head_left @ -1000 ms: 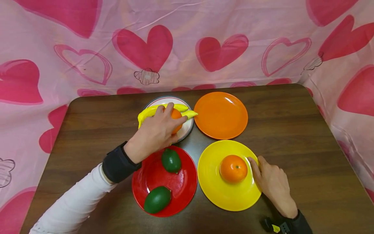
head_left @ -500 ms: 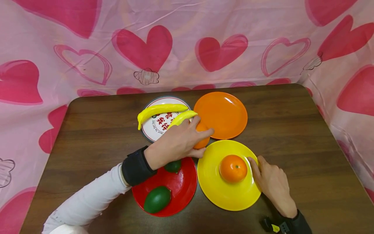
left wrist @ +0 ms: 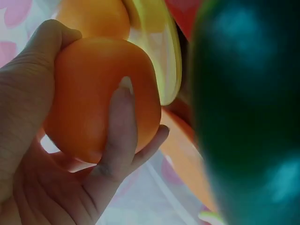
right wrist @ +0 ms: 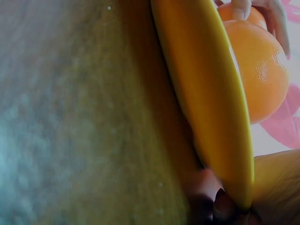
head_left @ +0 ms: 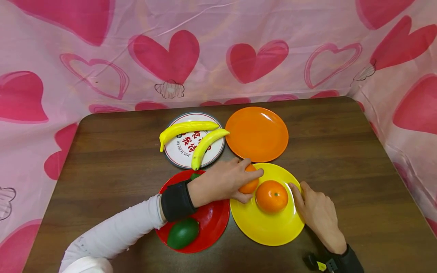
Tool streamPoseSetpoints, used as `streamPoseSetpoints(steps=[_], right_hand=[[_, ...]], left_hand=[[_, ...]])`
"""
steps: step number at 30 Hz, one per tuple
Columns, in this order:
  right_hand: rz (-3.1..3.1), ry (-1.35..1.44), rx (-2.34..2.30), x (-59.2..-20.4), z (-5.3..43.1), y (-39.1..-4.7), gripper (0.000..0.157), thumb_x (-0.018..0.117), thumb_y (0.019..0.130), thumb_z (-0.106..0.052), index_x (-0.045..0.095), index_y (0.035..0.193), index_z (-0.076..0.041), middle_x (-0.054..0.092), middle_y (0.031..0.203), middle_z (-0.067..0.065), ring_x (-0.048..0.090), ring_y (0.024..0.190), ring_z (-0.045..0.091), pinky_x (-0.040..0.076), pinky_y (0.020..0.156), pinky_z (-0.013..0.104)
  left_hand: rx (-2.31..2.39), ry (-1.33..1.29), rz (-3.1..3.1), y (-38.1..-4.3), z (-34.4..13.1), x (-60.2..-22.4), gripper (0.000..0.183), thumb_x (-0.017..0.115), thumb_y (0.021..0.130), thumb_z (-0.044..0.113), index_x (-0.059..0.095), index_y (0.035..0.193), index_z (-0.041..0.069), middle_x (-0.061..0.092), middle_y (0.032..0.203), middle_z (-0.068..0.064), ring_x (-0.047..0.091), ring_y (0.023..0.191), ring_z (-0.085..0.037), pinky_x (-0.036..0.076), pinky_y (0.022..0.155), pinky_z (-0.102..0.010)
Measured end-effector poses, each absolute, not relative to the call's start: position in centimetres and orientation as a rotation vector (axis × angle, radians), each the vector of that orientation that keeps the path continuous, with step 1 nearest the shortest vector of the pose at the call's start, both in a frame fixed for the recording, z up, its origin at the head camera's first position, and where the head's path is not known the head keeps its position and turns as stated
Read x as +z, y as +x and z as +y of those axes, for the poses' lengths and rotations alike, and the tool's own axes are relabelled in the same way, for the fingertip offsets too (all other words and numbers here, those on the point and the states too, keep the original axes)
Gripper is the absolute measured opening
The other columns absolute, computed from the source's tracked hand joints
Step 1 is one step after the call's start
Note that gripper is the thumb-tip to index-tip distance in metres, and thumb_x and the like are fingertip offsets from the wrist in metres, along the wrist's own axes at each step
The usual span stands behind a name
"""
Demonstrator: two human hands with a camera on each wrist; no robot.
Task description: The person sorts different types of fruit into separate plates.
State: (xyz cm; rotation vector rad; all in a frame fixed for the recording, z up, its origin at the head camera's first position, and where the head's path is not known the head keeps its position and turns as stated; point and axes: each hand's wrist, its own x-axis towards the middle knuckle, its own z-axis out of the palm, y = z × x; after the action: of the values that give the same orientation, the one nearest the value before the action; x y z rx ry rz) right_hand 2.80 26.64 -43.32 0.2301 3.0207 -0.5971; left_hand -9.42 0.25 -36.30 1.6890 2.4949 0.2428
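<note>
- Left hand (head_left: 223, 180): fingers and thumb curled round a smooth, round orange fruit (head_left: 249, 185), above the left part of a round, glossy yellow plate (head_left: 263, 233). Whether fruit touches plate: cannot tell.
- Right hand (head_left: 317, 214): narrow grip, pinching the right rim of the yellow plate.
- On the yellow plate: a second glossy orange fruit with a small green stem mark (head_left: 272, 196), just beside the held one.
- Left of it, under the left forearm: round, glossy red plate (head_left: 216, 225). On it, a dark-green oval fruit (head_left: 183, 233); another green fruit (head_left: 195, 176) mostly hidden by the arm.
- Behind the red plate: white plate with red lettering and dark rim (head_left: 179, 151), bearing two curved yellow bananas (head_left: 209, 143), their ends past its rim.
- Behind the yellow plate: round orange plate (head_left: 257, 132).
- All plates on a dark wood-grain table (head_left: 355, 167).
</note>
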Motion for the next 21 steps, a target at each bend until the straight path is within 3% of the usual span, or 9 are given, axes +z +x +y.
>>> streamPoseSetpoints(steps=[21], right_hand=[[3.011,0.254,-0.579,-43.23,26.59,2.75,0.048,0.037,0.100,-0.053,0.045,0.089,-0.007,0.033,0.058,0.002,0.033,0.046,0.019,0.027,0.046,0.033]], left_hand=[[0.149,1.580,2.331,-8.62,0.72,-36.23,0.068,0.063,0.085,0.056,0.042,0.141,0.023,0.046,0.125,-0.007,0.046,0.107,-0.019,0.047,0.067,-0.022]])
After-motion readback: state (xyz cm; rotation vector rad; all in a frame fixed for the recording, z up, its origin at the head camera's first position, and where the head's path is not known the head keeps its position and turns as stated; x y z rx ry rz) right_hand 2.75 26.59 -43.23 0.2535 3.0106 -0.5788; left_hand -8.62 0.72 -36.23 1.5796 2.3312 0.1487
